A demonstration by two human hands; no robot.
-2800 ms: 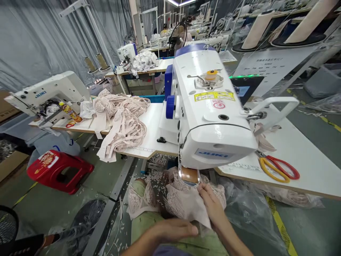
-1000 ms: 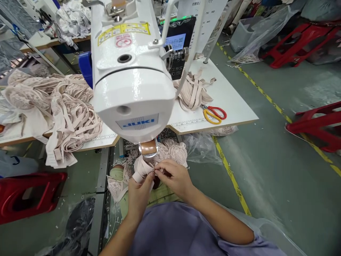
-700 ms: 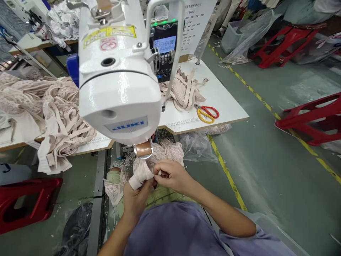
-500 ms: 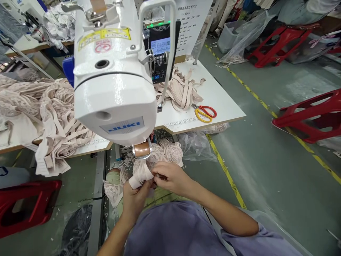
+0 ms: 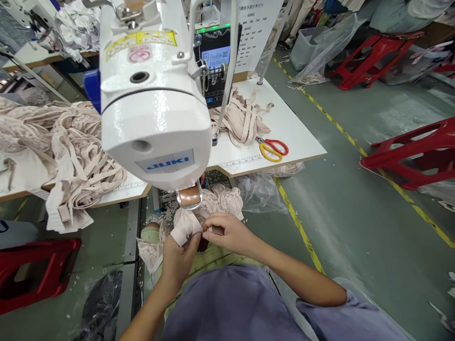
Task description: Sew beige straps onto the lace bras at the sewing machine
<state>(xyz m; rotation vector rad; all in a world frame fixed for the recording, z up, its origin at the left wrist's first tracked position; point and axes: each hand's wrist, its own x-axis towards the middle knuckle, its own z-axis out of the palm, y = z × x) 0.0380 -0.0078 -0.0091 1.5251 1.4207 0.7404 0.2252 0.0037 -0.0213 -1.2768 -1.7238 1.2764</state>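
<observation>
A folded beige fabric strap is pinched in my left hand, with the thumb lying over it. Close against its right end is my right hand, fingertips pressed together on the strap's edge; what exactly they grip is partly hidden by the fingers. Beige lace bras rest just beyond my hands, under the head of a white sewing machine. Another lace cup hangs over my lap to the left of my left hand.
On the white table's right part lie red and yellow-handled scissors and a heap of beige straps. A pile of lace garments covers the left part. Red stools stand on the floor; a seated person is at upper right.
My right hand's fingers have shifted slightly at the strap's edge, and the fold in my left hand has turned a little. The view has moved slightly.
</observation>
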